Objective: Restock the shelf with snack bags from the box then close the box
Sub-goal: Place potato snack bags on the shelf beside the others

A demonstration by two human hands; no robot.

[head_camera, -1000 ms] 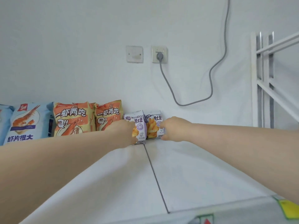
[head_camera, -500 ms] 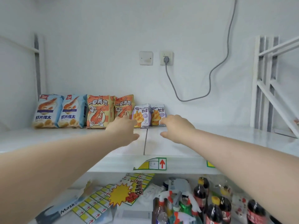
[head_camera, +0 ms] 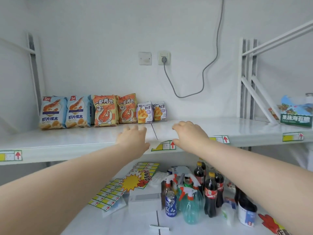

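Bare left hand [head_camera: 133,141] and bare right hand [head_camera: 191,134], each on a long bare forearm [head_camera: 67,184].

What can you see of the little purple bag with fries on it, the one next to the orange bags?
The little purple bag is a small glossy pouch, lilac and white, with golden fries pictured and WATUDOU printed on top. It looks sealed and puffy, and stands upright at the back of the white shelf, between an orange prawn bag and a twin bag, close against both.

A shop: price labels [head_camera: 164,146] edge shelving [head_camera: 67,139] stocked with snack bags [head_camera: 105,111].
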